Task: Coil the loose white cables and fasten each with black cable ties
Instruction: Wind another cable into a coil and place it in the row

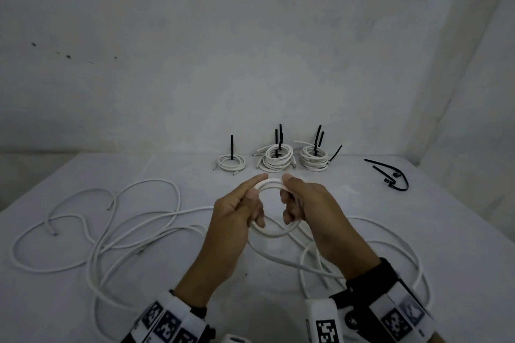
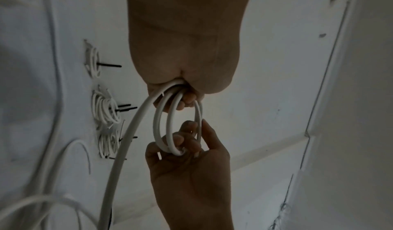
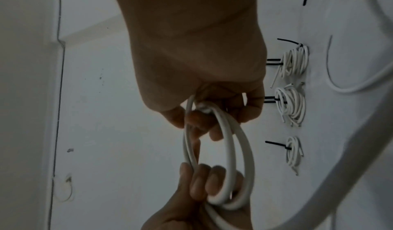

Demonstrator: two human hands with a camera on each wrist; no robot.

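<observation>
Coiling is the step in hand, judged from the small ring of white cable (image 1: 269,210) held up between both hands above the table (image 1: 362,203) while its free length trails down toward the person and joins the loose white cables (image 1: 111,225) sprawled across the near and left side. To do it well, each new turn should probably be laid flat against the turns already made, kept to the same width, and the cable allowed to twist as it comes so the loop does not spring open; the trailing length looks tangled with its neighbours, so it may need easing free, not tugging. The left hand (image 1: 237,211) has its fingers curled through the ring's left side, thumb pressing the turns, forefinger stretched along the top arc. The right hand (image 1: 309,203) grips the opposite side, fingers curled round the strands; the left wrist view shows about three turns gathered there. One hand should keep the turns clamped until a tie goes on. Loose black cable ties (image 1: 390,175) lie on the table to the far right, well apart from the hands, so a reach will be needed. Three finished coils (image 1: 313,160) sit in a row at the back edge, tie tails standing up.
</observation>
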